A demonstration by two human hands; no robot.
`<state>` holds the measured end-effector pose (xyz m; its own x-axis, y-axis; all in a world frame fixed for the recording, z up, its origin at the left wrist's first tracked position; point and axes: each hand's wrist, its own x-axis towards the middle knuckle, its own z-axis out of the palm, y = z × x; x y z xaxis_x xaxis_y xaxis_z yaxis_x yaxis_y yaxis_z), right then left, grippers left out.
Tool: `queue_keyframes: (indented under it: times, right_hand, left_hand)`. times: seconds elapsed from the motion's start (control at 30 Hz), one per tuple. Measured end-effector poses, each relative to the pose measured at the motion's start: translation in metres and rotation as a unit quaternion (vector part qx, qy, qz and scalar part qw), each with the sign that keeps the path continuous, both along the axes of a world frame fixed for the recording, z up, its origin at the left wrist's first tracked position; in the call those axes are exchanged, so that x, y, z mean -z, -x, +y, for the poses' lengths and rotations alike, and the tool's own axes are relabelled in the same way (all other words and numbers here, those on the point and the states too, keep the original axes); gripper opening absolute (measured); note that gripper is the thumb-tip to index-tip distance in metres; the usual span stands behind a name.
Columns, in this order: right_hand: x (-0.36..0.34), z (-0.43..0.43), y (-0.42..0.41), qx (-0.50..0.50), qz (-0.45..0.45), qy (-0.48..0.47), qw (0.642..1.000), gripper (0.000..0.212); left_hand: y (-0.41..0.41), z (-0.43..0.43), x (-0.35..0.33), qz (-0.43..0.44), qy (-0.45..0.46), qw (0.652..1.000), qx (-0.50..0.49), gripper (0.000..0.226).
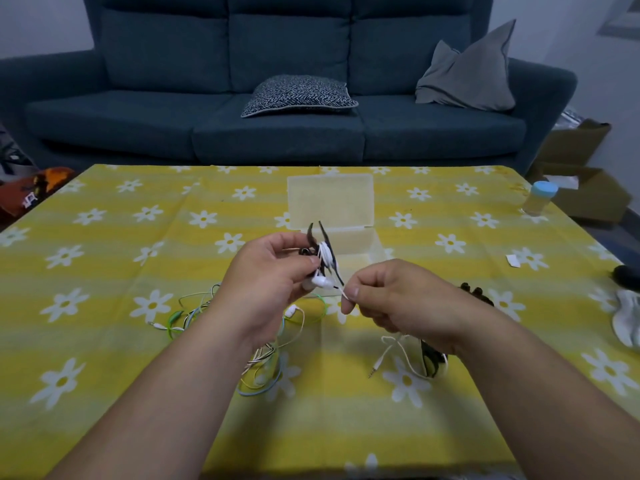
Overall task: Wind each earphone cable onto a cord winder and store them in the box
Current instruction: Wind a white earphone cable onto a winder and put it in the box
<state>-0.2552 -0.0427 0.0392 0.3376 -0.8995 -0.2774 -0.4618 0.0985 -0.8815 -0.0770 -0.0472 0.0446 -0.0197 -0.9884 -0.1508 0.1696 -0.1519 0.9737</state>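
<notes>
Readable text: the only print in view is on the red bag point(31, 192) at the far left edge, and it is too blurred to read.

Grip:
- Left hand point(273, 271) has its fingers curled round the black winder point(320, 249) and holds it up off the cloth point(104, 341), in front of the box point(353, 239).
- White cable point(325, 259) is wrapped in several turns round the winder's middle. One earbud point(321, 280) hangs just below the left fingers.
- Right hand point(391, 296) pinches the cable's free run between thumb and forefinger, just right of the winder, with the other fingers curled in.
- The slack drops behind the right hand to the cloth and ends at the plug point(372, 373).

Box: translucent, at mid-table beyond the hands, with its lid point(330, 199) standing open on the far side (the hands and winder cover its near wall).

Around:
- A tangle point(266, 372) of green, blue and yellow cables lies on the cloth under the left wrist.
- A second black winder point(476, 292) lies just right of the right hand.
- A black item point(431, 358) is partly hidden under the right wrist, so I can't tell what it is.
- A blue-capped bottle point(540, 202) stands at the far right edge.
- The sofa point(173, 126) with a patterned cushion point(299, 95) is behind the table.
- Cartons point(585, 192) are on the floor at the right.
</notes>
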Motion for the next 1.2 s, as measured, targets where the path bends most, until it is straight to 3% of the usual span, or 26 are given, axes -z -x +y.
queue_keyframes:
  times: [0.33, 0.57, 0.8, 0.93, 1.03, 1.2]
  right_hand:
    - [-0.009, 0.002, -0.001, 0.016, -0.033, 0.066, 0.997, 0.031]
    - [-0.015, 0.002, -0.001, 0.062, -0.117, 0.073, 0.988, 0.028]
    - [-0.016, 0.001, 0.001, 0.094, -0.118, 0.104, 0.983, 0.023]
    - [-0.017, -0.002, 0.004, 0.118, -0.049, 0.155, 0.98, 0.021]
    - [-0.016, -0.003, 0.006, 0.143, -0.005, 0.186, 0.972, 0.022]
    - [-0.011, -0.007, 0.009, 0.189, -0.029, 0.176, 0.966, 0.027]
  left_hand:
    - [0.006, 0.001, 0.006, -0.082, 0.036, 0.996, 0.01, 0.025]
    - [0.008, 0.004, 0.007, -0.169, 0.067, 0.982, 0.053, 0.019]
    - [0.01, 0.006, 0.01, -0.176, 0.048, 0.977, 0.109, 0.024]
    - [0.009, 0.006, 0.013, -0.175, 0.037, 0.972, 0.152, 0.023]
    - [0.008, 0.007, 0.012, -0.148, 0.031, 0.972, 0.178, 0.023]
    - [0.008, 0.009, 0.008, -0.07, 0.028, 0.974, 0.212, 0.024]
